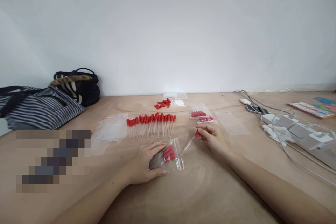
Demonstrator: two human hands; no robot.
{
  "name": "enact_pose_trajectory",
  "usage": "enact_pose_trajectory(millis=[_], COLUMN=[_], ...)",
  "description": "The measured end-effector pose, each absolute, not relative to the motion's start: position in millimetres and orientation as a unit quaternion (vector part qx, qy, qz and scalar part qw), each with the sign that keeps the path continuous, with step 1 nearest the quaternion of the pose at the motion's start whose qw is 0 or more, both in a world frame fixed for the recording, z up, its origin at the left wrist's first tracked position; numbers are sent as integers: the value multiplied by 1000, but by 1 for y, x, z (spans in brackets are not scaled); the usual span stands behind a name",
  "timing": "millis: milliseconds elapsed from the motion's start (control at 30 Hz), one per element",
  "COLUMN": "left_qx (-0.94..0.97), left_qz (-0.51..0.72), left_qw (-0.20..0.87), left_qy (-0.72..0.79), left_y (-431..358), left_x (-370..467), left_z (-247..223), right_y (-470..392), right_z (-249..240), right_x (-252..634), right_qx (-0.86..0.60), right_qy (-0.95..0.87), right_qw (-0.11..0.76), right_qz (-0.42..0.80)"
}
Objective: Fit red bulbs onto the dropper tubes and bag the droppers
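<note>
My right hand (210, 136) pinches a glass dropper (189, 143) by its red rubber bulb. The dropper's thin tip slants down to the left, close to the zip edge of a clear zip-lock bag (178, 164). Several red-bulbed droppers (169, 154) lie inside that bag. My left hand (147, 162) grips the bag's left side against the table, thumb at the near edge and fingers at the far edge, hiding part of it. Beyond my hands, a row of red-bulbed droppers (151, 122) lies side by side with tips toward me.
Empty zip bags (114, 129) lie at left. Filled bags (201, 112) and a flat empty bag (232, 123) are at right. Loose red bulbs (164, 103) and clear tubes (178, 103) lie farther back. A power strip (299, 133) with cables stands at right, a striped bag (42, 106) at left.
</note>
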State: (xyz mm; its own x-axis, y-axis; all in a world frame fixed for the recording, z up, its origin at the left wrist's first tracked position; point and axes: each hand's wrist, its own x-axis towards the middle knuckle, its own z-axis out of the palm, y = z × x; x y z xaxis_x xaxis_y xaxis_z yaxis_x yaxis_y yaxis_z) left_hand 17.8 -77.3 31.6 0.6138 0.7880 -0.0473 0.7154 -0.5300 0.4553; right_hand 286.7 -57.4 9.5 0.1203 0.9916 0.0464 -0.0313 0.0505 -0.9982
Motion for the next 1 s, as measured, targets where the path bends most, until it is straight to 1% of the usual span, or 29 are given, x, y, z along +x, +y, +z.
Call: enact_pose_trajectory(millis=[200, 433, 600, 700, 833, 1000], left_qx=[872, 868, 865, 864, 862, 869], left_qz=[77, 65, 72, 72, 69, 78], left_qw=[219, 229, 233, 235, 237, 225], left_qy=[431, 435, 439, 439, 443, 434], left_y=[-79, -78, -79, -78, -78, -79], left_x=[20, 19, 20, 19, 20, 20], left_z=[36, 35, 36, 34, 33, 34], right_y=[-60, -59, -61, -67, -75, -81], right_z=[6, 9, 8, 7, 5, 3], right_x=[286, 288, 284, 280, 277, 272], right_qx=[-509, -510, -506, -511, -479, -455], right_qy=[-435, -402, -402, -435, -539, -665], right_qw=[560, 587, 571, 531, 454, 360], right_qz=[487, 483, 506, 517, 523, 470])
